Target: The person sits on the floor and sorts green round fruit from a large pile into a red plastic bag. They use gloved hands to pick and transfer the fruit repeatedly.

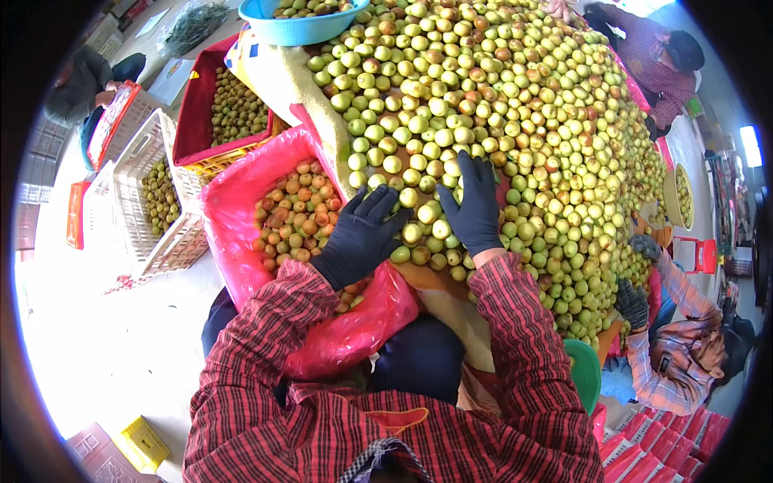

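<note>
A large heap of small green and reddish-brown fruits, which look like jujubes (543,151), covers the work surface before me. My left hand (365,232), in a dark glove, lies over the edge between the heap and a crate lined with pink plastic (235,193). Its fingers are apart and reach to the nearest green fruits; what is under the palm is hidden. My right hand (474,202), gloved alike, rests palm down on the heap with fingers spread. Several loose fruits (430,211) lie between the two hands. Browner fruits (296,211) fill part of the pink-lined crate.
A blue basket of fruit (296,27) stands at the far edge. To the left are a red-lined crate (193,108) and a white plastic crate (136,163). A co-worker's gloved hand (633,305) touches the heap at right, near a green basin (584,374). Other people sit around.
</note>
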Available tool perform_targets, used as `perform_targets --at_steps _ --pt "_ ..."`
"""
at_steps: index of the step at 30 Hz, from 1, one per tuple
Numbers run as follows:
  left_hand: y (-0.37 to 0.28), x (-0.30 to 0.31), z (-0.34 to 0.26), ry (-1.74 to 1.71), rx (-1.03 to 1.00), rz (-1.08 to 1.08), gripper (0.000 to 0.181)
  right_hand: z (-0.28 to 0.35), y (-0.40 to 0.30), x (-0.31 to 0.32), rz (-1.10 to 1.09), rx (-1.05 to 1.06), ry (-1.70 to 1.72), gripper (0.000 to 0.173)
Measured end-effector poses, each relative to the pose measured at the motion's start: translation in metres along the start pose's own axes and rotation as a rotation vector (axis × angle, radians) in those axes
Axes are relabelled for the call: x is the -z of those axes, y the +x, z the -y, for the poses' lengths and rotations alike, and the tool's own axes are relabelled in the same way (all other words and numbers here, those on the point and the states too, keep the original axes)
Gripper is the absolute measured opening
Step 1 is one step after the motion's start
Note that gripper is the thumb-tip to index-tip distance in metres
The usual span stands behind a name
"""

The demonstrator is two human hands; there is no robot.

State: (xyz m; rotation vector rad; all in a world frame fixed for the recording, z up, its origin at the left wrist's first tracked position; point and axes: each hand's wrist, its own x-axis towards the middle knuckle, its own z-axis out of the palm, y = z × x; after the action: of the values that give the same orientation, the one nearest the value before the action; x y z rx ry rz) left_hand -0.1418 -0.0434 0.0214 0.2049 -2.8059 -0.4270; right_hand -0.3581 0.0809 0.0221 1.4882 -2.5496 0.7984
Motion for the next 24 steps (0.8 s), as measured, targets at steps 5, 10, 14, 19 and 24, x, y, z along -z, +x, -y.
perform_targets --at_steps 5,10,14,19,24 --pt "-0.034 0.019 -0.016 -0.070 0.063 0.084 0.066 -0.010 -0.005 -0.006 -0.055 0.036 0.019 0.072" --pt "-0.060 0.054 -0.028 -0.178 0.072 0.182 0.069 -0.004 -0.005 -0.005 -0.127 0.083 0.019 0.066" --pt "-0.069 0.049 -0.018 -0.218 0.210 0.150 0.066 0.019 -0.011 -0.013 -0.106 0.130 0.140 0.062" --pt "-0.055 0.052 -0.012 -0.200 0.248 0.073 0.065 0.044 -0.017 -0.017 -0.085 0.155 0.196 0.063" --pt "-0.050 0.050 0.001 -0.231 0.370 0.097 0.071 0.067 -0.020 -0.022 -0.104 0.195 0.200 0.057"
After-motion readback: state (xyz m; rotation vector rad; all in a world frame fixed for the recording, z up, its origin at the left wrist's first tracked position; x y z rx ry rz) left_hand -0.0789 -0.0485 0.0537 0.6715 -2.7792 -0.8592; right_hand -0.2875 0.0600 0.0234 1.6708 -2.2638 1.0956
